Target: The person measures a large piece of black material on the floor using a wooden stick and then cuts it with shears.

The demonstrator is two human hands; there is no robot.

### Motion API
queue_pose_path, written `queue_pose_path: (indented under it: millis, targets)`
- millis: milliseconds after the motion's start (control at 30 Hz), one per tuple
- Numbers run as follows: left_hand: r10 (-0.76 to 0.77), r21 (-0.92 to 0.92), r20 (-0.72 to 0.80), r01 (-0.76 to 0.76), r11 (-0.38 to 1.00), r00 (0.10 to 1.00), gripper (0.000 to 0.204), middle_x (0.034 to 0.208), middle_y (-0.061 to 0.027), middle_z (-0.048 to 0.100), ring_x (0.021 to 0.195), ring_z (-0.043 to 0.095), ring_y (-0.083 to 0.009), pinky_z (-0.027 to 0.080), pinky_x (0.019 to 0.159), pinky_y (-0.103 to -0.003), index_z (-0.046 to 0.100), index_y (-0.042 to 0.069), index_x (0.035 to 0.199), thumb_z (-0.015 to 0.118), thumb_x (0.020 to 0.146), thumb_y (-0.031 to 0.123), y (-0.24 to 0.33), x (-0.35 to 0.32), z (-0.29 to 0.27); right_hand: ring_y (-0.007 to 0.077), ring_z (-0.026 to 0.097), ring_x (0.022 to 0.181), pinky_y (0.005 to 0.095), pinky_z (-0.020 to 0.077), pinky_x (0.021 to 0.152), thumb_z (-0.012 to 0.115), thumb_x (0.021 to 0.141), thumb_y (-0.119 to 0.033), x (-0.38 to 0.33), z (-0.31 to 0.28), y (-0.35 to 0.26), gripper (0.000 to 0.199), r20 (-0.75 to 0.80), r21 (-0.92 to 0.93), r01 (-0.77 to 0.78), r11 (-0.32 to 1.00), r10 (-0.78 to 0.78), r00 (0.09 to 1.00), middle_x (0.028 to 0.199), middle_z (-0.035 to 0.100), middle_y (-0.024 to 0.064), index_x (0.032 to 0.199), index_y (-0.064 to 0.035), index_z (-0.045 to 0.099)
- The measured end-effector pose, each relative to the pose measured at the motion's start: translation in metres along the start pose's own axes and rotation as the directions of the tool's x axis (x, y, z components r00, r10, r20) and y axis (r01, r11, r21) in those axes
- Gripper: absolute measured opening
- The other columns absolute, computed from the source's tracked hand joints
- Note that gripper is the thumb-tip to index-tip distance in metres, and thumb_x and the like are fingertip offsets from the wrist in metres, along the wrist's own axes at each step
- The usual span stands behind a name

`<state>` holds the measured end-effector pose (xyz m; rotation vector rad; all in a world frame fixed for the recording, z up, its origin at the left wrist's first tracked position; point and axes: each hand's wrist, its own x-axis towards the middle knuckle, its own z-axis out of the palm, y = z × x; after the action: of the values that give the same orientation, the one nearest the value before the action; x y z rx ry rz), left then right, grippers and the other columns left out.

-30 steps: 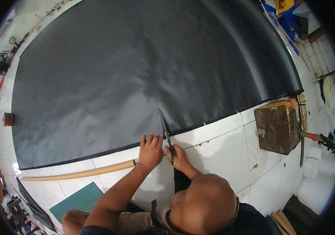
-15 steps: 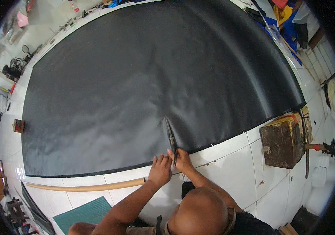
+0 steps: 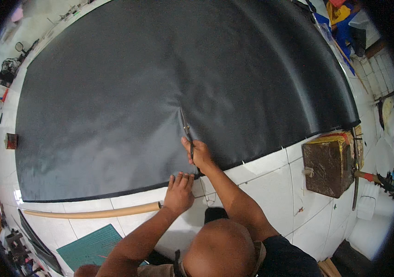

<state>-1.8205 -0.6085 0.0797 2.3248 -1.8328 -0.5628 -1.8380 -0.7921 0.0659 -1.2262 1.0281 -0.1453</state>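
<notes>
Black sheet (image 3: 127,92) lies satiny, puckered, right hand (image 3: 201,155) gripping slender scissors (image 3: 186,129), left hand (image 3: 180,193) flat

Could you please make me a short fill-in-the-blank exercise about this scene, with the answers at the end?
1. The right hand holds a pair of ____.
2. Resting at the near edge of the large black sheet, the other hand is the person's ____ one.
3. The brown block sits toward the ____ side of the picture.
4. The white floor is laid with ____.

Missing words: scissors; left; right; tiles.
</notes>
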Motion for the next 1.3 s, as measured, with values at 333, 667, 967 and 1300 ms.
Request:
queue_pose_path:
  millis: [333, 667, 967, 1300]
  targets:
    - [-0.04, -0.057, 0.013, 0.041, 0.998, 0.999, 0.063, 0.138, -0.0212, 0.048, 0.132, 0.041, -0.0392, 0.028, 0.113, -0.057, 0.044, 0.001, 0.139, 0.061, 0.082, 0.019, 0.0, 0.003, -0.002, 0.0145, 0.052, 0.044, 0.0319, 0.043, 0.043, 0.062, 0.091, -0.054, 0.011, 0.005, -0.02, 0.055, 0.01, -0.045, 0.009, 0.999, -0.009, 1.0, 0.053, 0.049, 0.0021, 0.065, -0.0061, 0.052]
    - [-0.009, -0.101, 0.069, 0.015, 0.995, 0.998, 0.066, 0.138, -0.0213, 0.045, 0.133, 0.039, -0.0404, 0.027, 0.112, -0.06, 0.043, 0.001, 0.141, 0.064, 0.082, 0.021, 0.0, 0.004, -0.006, 0.0105, 0.046, 0.044, 0.0263, 0.0375, 0.041, 0.062, 0.089, -0.06, 0.131, 0.017, -0.082, 0.054, -0.011, -0.076, 0.051, 0.996, -0.052, 0.999, 0.053, 0.045, 0.0, 0.069, -0.0103, 0.05]
    - [-0.034, -0.119, 0.136, 0.05, 0.992, 0.99, 0.065, 0.141, -0.0191, 0.043, 0.136, 0.036, -0.0381, 0.025, 0.113, -0.061, 0.041, 0.002, 0.144, 0.06, 0.084, 0.021, -0.004, 0.004, -0.005, 0.0124, 0.046, 0.044, 0.0285, 0.0385, 0.042, 0.063, 0.089, -0.057, 0.157, 0.026, -0.094, 0.053, -0.026, -0.033, 0.11, 0.993, -0.111, 0.993, 0.054, 0.047, 0.0009, 0.067, -0.0105, 0.049]
    - [-0.027, -0.157, 0.131, 0.047, 0.987, 0.991, 0.065, 0.141, -0.0186, 0.043, 0.136, 0.036, -0.0377, 0.025, 0.112, -0.062, 0.041, 0.003, 0.144, 0.059, 0.085, 0.022, -0.005, 0.006, -0.005, 0.0128, 0.046, 0.044, 0.0304, 0.0384, 0.042, 0.067, 0.087, -0.054, 0.254, 0.034, -0.161, 0.052, -0.028, -0.041, 0.137, 0.99, -0.138, 0.99, 0.056, 0.047, 0.0019, 0.066, -0.009, 0.051]
